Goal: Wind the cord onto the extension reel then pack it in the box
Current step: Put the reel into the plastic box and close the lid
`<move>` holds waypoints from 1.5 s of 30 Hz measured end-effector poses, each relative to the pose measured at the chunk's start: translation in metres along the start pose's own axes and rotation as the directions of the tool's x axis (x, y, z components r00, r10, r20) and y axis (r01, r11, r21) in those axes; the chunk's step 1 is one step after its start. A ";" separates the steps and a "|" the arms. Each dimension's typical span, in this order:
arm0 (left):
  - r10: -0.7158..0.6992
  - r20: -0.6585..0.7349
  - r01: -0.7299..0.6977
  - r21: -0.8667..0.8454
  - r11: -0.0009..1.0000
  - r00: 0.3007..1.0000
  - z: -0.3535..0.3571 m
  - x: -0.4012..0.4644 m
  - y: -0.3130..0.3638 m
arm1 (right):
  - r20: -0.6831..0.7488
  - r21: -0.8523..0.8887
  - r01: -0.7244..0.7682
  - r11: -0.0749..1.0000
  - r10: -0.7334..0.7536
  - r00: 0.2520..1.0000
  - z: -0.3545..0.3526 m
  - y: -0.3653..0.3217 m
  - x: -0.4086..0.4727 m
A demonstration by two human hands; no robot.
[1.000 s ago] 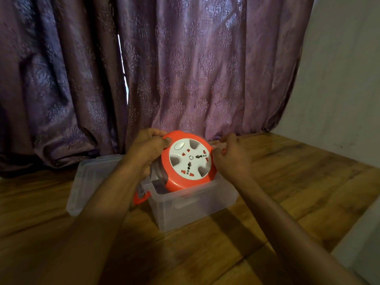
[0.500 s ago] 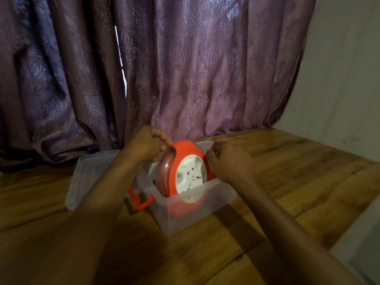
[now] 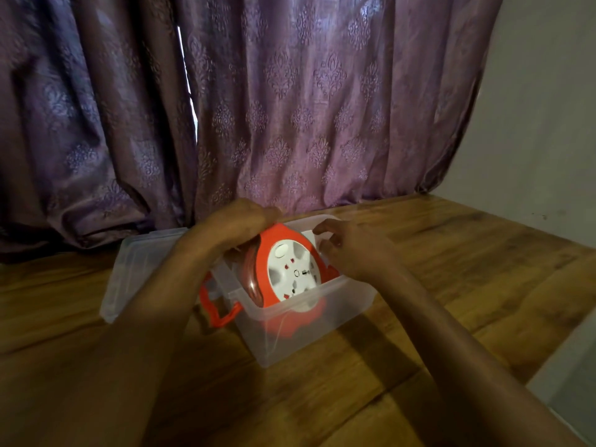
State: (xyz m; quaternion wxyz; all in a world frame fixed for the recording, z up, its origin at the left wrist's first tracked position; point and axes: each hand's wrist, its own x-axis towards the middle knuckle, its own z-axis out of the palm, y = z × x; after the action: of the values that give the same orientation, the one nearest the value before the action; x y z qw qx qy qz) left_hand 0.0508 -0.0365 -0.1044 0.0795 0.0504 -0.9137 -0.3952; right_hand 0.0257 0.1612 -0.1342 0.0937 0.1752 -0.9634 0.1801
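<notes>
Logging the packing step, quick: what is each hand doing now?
Left hand: closed on the top of the reel.
Right hand: fingers curled beside the reel; grip cannot be told.

Reel (image 3: 290,279) standing on edge inside clear box (image 3: 342,314), filling most of the opening; narrow gaps only at box's right end and near-left corner. Left hand (image 3: 232,225) draped over reel top, blocking access from above-left. Right hand (image 3: 351,250) over box's right end, closing that gap. Orange handle (image 3: 216,308) sticking out at box's left side, between box and lid (image 3: 129,269); lid flat on floor just beside, blocking left approach. Curtain (image 3: 290,108) close behind box, little room at back. Wood floor (image 3: 451,269) open to right and in front. Wall (image 3: 541,124) further right.
</notes>
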 end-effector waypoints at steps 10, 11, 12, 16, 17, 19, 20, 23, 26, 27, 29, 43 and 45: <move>0.165 0.010 -0.151 0.453 0.878 0.986 0.011 -0.011 0.007 | -0.051 0.016 0.034 0.999 -0.034 0.998 0.002 0.003 0.003; 0.175 -0.022 -0.138 0.524 0.841 0.984 0.013 -0.013 0.009 | -0.041 0.019 0.036 0.999 -0.035 0.999 0.002 0.004 0.003; 0.184 -0.057 -0.116 0.586 0.802 0.981 0.016 -0.016 0.013 | -0.033 0.018 0.038 0.999 -0.037 0.999 0.002 0.004 0.003; 0.189 -0.158 -0.009 0.742 0.670 0.969 0.027 -0.024 0.022 | -0.021 0.008 0.023 1.000 -0.023 1.000 0.003 0.005 0.004; 0.187 -0.168 0.005 0.757 0.654 0.968 0.028 -0.025 0.023 | -0.023 0.006 0.013 1.000 -0.013 1.000 0.003 0.005 0.005; 0.183 -0.183 0.021 0.760 0.649 0.966 0.027 -0.027 0.025 | -0.028 -0.001 -0.004 1.000 0.003 1.000 0.004 0.005 0.006; 0.179 -0.190 0.027 0.754 0.657 0.965 0.027 -0.027 0.025 | -0.030 -0.007 -0.012 1.000 0.011 0.999 0.005 0.005 0.006; 0.183 -0.199 0.026 0.744 0.668 0.963 0.027 -0.027 0.025 | -0.051 -0.032 -0.031 0.999 0.029 0.998 0.006 0.004 0.007; 0.201 -0.218 0.028 0.740 0.672 0.955 0.026 -0.026 0.020 | -0.073 -0.047 -0.026 0.999 0.023 0.997 0.006 0.003 0.007; 0.214 -0.226 0.032 0.753 0.657 0.950 0.025 -0.026 0.019 | -0.077 -0.045 -0.026 0.999 0.022 0.997 0.006 0.003 0.006; 0.265 -0.228 0.028 0.805 0.593 0.937 0.027 -0.025 0.018 | -0.087 -0.036 -0.025 0.999 0.022 0.996 0.006 0.003 0.006; 0.241 -0.116 -0.173 0.415 0.893 0.964 -0.033 -0.017 -0.001 | -0.314 0.125 0.031 0.992 0.010 0.949 0.006 0.002 -0.003; 0.165 -0.244 -0.075 0.340 0.937 0.956 -0.054 -0.013 -0.021 | -0.367 0.132 0.053 0.990 -0.001 0.930 0.005 0.002 -0.006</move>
State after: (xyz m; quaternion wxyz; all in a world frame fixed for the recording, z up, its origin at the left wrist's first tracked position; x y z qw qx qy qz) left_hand 0.0741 -0.0879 -0.0844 0.2173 0.0598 -0.9486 -0.2221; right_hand 0.0296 0.1623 -0.1410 0.2614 0.1580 -0.9115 0.2754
